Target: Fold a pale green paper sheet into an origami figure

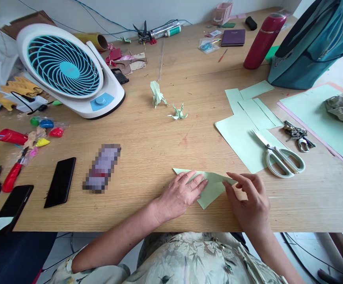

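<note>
A pale green sheet of paper (211, 193), folded into a triangle with one corner toward me, lies near the table's front edge. My left hand (181, 193) rests flat on its left part, fingers stretched out over it. At the right corner, my right hand (250, 199) pinches the paper between thumb and fingers. Beyond my hands stand two folded green paper figures, a taller one (157, 94) and a smaller one (178, 112) with pointed limbs. White-handled scissors (280, 157) lie on cut green paper (236, 138) to the right.
A white and blue fan (71, 71) stands at the back left. Phones, among them a black one (60, 182), lie at left near a red-handled tool (12, 177). Keys (300, 136), a red bottle (264, 41), a teal bag (310, 47) and more sheets (316, 110) are at right.
</note>
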`<move>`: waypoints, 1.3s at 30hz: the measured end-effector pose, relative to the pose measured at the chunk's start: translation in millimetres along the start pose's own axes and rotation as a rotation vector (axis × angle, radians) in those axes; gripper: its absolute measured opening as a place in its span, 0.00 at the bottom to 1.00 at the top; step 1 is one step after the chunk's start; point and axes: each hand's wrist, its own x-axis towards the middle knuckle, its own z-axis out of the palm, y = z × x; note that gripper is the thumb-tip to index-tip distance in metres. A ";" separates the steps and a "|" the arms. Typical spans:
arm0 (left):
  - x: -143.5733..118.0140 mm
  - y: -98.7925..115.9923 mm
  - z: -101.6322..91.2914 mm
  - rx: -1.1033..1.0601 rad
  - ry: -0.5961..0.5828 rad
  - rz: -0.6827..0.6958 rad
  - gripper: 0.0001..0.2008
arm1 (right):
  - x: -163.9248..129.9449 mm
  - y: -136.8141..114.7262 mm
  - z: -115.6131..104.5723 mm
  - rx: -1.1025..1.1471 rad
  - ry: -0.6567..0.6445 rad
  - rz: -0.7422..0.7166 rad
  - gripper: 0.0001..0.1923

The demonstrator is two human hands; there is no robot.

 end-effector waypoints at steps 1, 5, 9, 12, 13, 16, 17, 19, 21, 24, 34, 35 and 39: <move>0.2 0.6 -0.5 -0.006 0.004 -0.003 0.19 | -1.7 -0.3 -0.1 -0.022 0.014 -0.051 0.16; 0.9 0.6 -1.5 -0.033 0.040 0.012 0.16 | -9.1 0.6 -2.4 -0.077 -0.003 -0.232 0.32; 0.7 -0.3 -0.2 -0.033 0.082 0.022 0.15 | -13.1 2.2 -4.6 -0.121 -0.081 -0.394 0.36; 0.5 -0.1 -0.1 -0.020 0.099 0.031 0.15 | -11.4 1.0 -3.2 -0.091 -0.116 -0.372 0.30; 0.6 -0.1 -0.3 -0.015 0.102 0.036 0.15 | -10.2 0.2 -2.0 -0.080 -0.109 -0.330 0.26; 1.7 -0.7 -1.3 -0.011 0.098 0.044 0.13 | -6.9 -1.9 2.9 -0.084 -0.059 -0.203 0.13; 2.1 -1.2 -1.6 -0.019 0.094 0.045 0.13 | -6.4 -2.3 4.4 -0.089 -0.053 -0.181 0.11; 2.9 -2.5 -2.1 -0.043 0.082 0.041 0.13 | -6.7 -2.3 6.9 -0.092 -0.064 -0.168 0.10; 3.8 -4.4 -2.8 -0.071 0.063 0.040 0.13 | -8.3 -1.5 8.1 -0.090 -0.098 -0.165 0.12; 5.7 -7.9 -4.6 -0.101 0.023 0.046 0.14 | -10.7 0.3 8.4 -0.094 -0.144 -0.129 0.13; 20.1 -29.9 -7.5 -0.048 0.003 0.073 0.16 | 3.1 8.3 5.8 -0.088 -0.244 0.211 0.11; 21.6 -32.2 -7.2 -0.039 0.003 0.088 0.16 | 4.6 9.0 5.6 -0.085 -0.252 0.224 0.11; 25.7 -38.5 -7.2 0.011 -0.004 0.146 0.16 | 8.0 9.6 5.5 -0.075 -0.254 0.236 0.11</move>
